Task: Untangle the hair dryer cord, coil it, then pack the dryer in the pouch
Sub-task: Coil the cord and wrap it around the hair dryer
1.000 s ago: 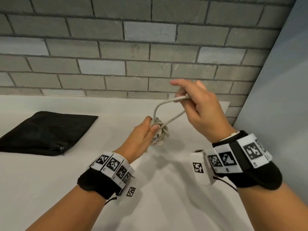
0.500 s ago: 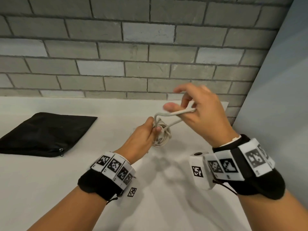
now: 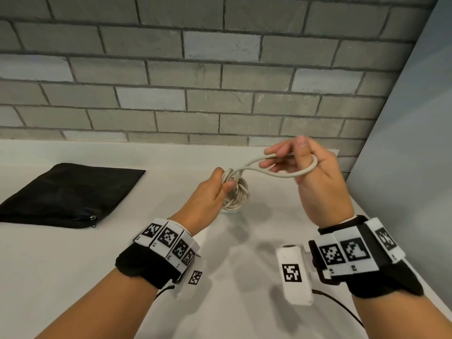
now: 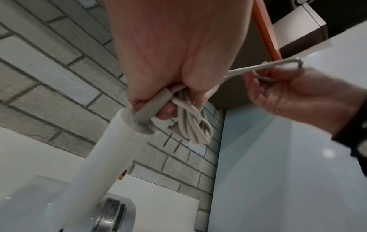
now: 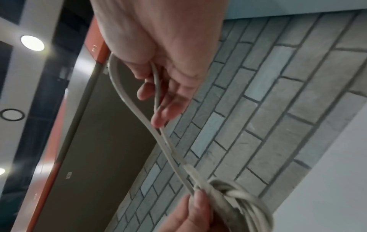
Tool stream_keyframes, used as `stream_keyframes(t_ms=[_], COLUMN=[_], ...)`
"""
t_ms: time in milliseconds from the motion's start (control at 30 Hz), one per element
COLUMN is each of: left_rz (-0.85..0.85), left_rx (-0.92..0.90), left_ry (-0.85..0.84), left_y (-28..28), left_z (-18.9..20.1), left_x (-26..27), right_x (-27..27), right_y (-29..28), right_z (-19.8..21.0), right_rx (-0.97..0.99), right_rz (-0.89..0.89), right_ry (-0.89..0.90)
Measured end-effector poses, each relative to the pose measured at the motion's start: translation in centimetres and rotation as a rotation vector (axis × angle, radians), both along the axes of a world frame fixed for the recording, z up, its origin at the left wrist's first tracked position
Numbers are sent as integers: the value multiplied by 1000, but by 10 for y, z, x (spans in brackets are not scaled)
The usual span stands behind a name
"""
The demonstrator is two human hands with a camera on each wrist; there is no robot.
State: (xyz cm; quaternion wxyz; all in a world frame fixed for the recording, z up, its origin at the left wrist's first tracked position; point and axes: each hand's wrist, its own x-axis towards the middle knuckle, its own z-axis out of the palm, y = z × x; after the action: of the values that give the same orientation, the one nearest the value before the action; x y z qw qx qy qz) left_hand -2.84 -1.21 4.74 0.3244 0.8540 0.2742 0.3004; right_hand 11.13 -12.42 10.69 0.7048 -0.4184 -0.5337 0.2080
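Observation:
My left hand (image 3: pixel 221 185) grips a bundle of pale grey cord coils (image 3: pixel 238 195) above the white counter. In the left wrist view the coils (image 4: pixel 195 124) hang from the left hand (image 4: pixel 168 100), and the white hair dryer handle (image 4: pixel 105 155) dangles below it by the cord's sleeve. My right hand (image 3: pixel 291 162) holds a loop of the cord (image 3: pixel 283 173) that runs round its thumb and between its curled fingers. The right wrist view shows that loop (image 5: pixel 139 109) running down to the bundle (image 5: pixel 234 194). The black pouch (image 3: pixel 66 194) lies flat at the left.
A grey brick wall (image 3: pixel 195 81) stands behind the white counter (image 3: pixel 73 277). A pale blue panel (image 3: pixel 403 167) closes the right side. The pouch's zip pull (image 3: pixel 93 218) faces the near edge.
My right hand dipped toward the bundle, then drew the cord loop out to the right, now hooked round the thumb. The left hand kept its grip on the coils.

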Motion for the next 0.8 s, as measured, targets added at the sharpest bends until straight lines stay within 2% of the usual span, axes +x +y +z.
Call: stream_keyframes(t_ms=[200, 300, 367, 433, 567, 633, 800], left_rz=[-19, -13, 6, 27, 36, 23, 4], left_rx=[53, 126, 173, 227, 265, 220, 186], left_ry=[29, 72, 110, 131, 128, 129, 99], left_y=[-2, -2, -4, -7, -5, 1, 7], left_z=[1, -1, -3, -3, -3, -6, -4], left_x=[1, 4, 7, 10, 13, 10, -1], right_x=[11, 5, -4, -15, -29, -30, -1], right_y=[-7, -6, -6, -8, -13, -17, -23], right_z=[9, 12, 19, 26, 31, 33, 38], right_rx=[76, 74, 89, 148, 206, 208, 197], right_rz=[-433, -354, -250, -182, -159, -173, -326], right_ry=[-156, -16, -9, -125, -511, -576, -610])
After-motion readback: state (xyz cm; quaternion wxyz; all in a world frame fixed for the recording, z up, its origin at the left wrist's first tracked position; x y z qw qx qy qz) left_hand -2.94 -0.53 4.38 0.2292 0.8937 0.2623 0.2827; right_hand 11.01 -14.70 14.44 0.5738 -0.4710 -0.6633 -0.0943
